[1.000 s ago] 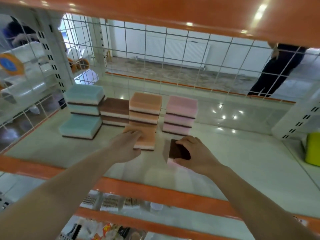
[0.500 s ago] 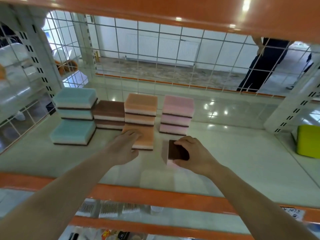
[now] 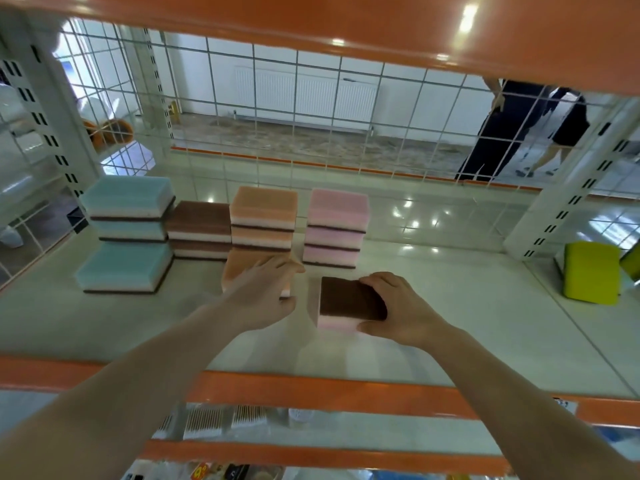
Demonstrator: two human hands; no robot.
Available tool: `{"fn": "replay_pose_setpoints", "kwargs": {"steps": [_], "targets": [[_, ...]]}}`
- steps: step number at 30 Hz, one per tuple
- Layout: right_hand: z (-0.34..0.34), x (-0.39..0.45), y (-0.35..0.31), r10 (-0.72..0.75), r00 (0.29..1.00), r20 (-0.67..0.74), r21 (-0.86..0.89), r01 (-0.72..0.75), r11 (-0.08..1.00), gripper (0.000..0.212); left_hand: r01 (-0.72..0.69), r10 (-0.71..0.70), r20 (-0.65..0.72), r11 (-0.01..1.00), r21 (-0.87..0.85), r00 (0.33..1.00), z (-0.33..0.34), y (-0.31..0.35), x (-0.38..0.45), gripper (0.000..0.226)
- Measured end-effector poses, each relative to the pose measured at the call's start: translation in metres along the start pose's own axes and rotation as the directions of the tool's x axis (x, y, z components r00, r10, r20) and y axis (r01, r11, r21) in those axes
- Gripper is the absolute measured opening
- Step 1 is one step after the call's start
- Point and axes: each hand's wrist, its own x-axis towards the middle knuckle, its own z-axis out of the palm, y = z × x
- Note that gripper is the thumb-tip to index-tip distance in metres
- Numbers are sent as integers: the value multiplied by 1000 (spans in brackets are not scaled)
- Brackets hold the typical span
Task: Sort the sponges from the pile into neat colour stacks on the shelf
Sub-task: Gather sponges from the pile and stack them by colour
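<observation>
Stacks mostly built at frame centre: blue (image 3: 126, 233), brown (image 3: 200, 230), orange (image 3: 263, 218), pink (image 3: 335, 228). Left hand (image 3: 260, 292) flat on loose orange sponge (image 3: 242, 266); right hand (image 3: 398, 308) gripping pink sponge (image 3: 341, 304), both unstacked. Glossy white shelf (image 3: 450, 306), orange-edged; wire grid (image 3: 311, 109) behind, tiled room beyond.

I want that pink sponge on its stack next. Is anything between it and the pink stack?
Nothing visible: only bare shelf lies between the pink sponge, gripped by the right hand, and the pink stack behind it.

Yellow-green box (image 3: 591, 271), bystander (image 3: 498, 133) behind wire grid (image 3: 311, 109)
</observation>
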Motion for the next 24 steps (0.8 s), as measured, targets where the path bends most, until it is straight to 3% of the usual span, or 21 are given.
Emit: {"fn": "replay_pose_setpoints", "kwargs": {"steps": [8, 15, 19, 24], "targets": [[-9, -9, 11, 29, 999, 26, -2, -29, 1000, 73, -103, 93, 156, 993, 62, 983, 6, 23, 4, 62], [-16, -12, 5, 27, 1000, -14, 85, -25, 996, 66, -120, 92, 185, 983, 142, 978, 5, 31, 4, 81], [-26, -11, 1, 26, 998, -56, 124, -19, 992, 64, -120, 105, 96, 980, 158, 990, 3, 36, 3, 83], [-34, -10, 0, 3, 998, -68, 136, 6, 991, 52, -141, 157, -93, 976, 165, 983, -1, 43, 2, 68]]}}
